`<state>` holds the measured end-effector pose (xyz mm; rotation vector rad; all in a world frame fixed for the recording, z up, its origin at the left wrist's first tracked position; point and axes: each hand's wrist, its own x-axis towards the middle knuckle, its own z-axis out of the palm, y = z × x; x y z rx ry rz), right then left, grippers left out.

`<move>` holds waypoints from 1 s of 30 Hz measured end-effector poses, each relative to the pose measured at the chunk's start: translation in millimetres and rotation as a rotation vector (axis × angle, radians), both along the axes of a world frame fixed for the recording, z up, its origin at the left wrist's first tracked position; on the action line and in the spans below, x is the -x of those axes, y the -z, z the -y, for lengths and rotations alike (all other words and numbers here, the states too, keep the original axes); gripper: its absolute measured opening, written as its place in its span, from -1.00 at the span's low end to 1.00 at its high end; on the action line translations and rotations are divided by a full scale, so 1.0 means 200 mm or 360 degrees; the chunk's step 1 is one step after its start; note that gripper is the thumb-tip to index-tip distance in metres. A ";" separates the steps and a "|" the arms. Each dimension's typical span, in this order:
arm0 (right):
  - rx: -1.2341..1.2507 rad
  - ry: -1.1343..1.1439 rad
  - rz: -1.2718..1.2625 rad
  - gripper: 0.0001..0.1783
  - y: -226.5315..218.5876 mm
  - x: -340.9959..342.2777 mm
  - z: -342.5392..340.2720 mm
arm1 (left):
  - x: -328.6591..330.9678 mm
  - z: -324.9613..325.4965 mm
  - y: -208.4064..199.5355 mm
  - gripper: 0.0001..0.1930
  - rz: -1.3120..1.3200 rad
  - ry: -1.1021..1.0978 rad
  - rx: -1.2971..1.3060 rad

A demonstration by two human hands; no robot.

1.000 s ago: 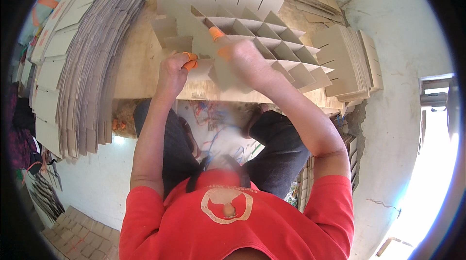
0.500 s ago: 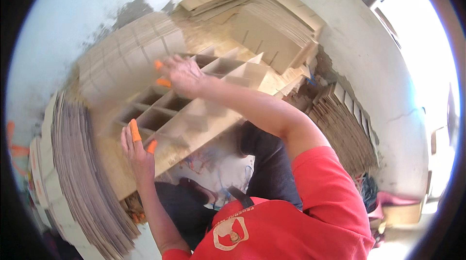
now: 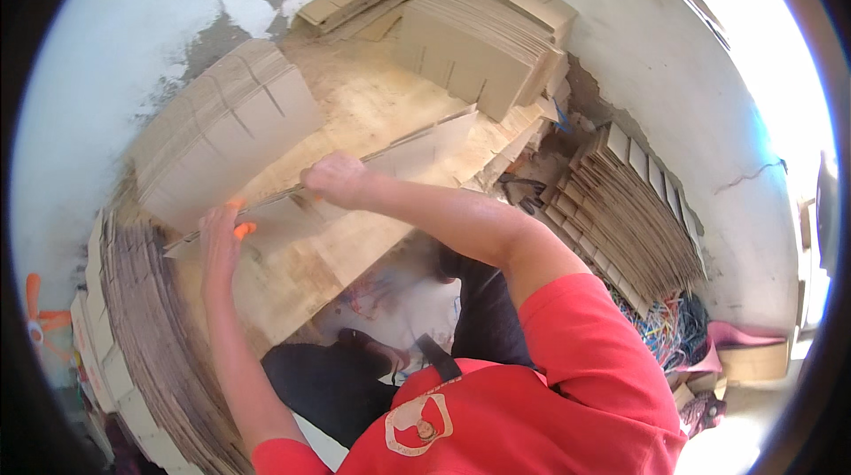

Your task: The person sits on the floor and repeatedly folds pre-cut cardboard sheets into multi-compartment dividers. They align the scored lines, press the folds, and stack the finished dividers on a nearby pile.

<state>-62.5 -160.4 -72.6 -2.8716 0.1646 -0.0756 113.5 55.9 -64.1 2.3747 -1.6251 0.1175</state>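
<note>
A cardboard divider (image 3: 415,149), its strips folded flat together, stands on its long edge across the wooden tabletop (image 3: 292,284). My left hand (image 3: 220,240) is closed around its left end, with orange covers showing on the fingers. Farther along, my right hand (image 3: 335,179) grips the upper edge near the middle, its fingers curled over the cardboard and partly hidden. The far right end of the divider reaches toward a stack of slotted cardboard sheets (image 3: 465,63).
Another stack of slotted sheets (image 3: 226,129) stands beyond my left hand. A tall pile of cardboard (image 3: 164,324) is at the left table end. Folded dividers (image 3: 625,218) are piled at right, near tangled coloured strapping (image 3: 669,329). A small orange fan (image 3: 40,320) is far left.
The divider's open grid of cells has collapsed into a flat bundle. My left hand has moved left onto its end; my right hand has moved slightly nearer and closed on its edge.
</note>
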 end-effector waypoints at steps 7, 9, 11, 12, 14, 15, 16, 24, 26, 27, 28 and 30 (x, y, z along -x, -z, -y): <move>0.0213 0.0059 0.0332 -0.78 -0.16 0.20 -0.18 | 0.33 -0.31 -0.20 -0.80 0.0525 0.0068 0.0401; 0.0494 -0.0060 0.0913 -0.52 -0.35 0.35 -0.24 | 0.55 -0.43 -0.40 -0.77 0.0889 -0.0055 0.0544; 0.0963 -0.0138 0.1233 -0.51 -0.55 0.44 -0.29 | 0.69 -0.56 -0.54 -0.74 0.1057 -0.0247 0.0578; 0.0919 -0.0186 0.1459 -0.55 -0.57 0.46 -0.30 | 0.72 -0.67 -0.58 -0.70 0.1169 -0.0435 0.0544; 0.0874 -0.0242 0.1452 -0.56 -0.57 0.47 -0.32 | 0.73 -0.95 -0.60 -0.62 0.1373 -0.0794 0.0452; 0.0862 -0.0226 0.1379 -0.57 -0.55 0.48 -0.32 | 0.70 -1.06 -0.60 -0.62 0.1414 -0.0967 0.0414; 0.0870 -0.0189 0.1293 -0.57 -0.53 0.50 -0.32 | 0.64 -1.16 -0.57 -0.63 0.1440 -0.1119 0.0392; 0.0763 -0.0171 0.0876 -0.70 -0.19 0.52 -0.20 | 0.30 -1.70 -0.47 -0.57 0.1017 -0.1818 -0.0427; 0.0740 -0.0116 0.0807 -0.70 -0.14 0.57 -0.12 | 0.29 -1.66 -0.40 -0.57 0.1175 -0.1727 -0.0234; 0.0806 -0.0075 0.0811 -0.68 -0.14 0.60 -0.08 | 0.30 -1.58 -0.39 -0.56 0.1238 -0.1651 -0.0137; 0.0762 -0.0041 0.0785 -0.68 -0.12 0.61 -0.04 | 0.34 -1.48 -0.37 -0.56 0.1043 -0.1574 -0.0002; 0.0699 0.0142 0.0717 -0.68 -0.11 0.68 0.12 | 0.50 -1.12 -0.44 -0.57 0.0634 -0.1296 0.0266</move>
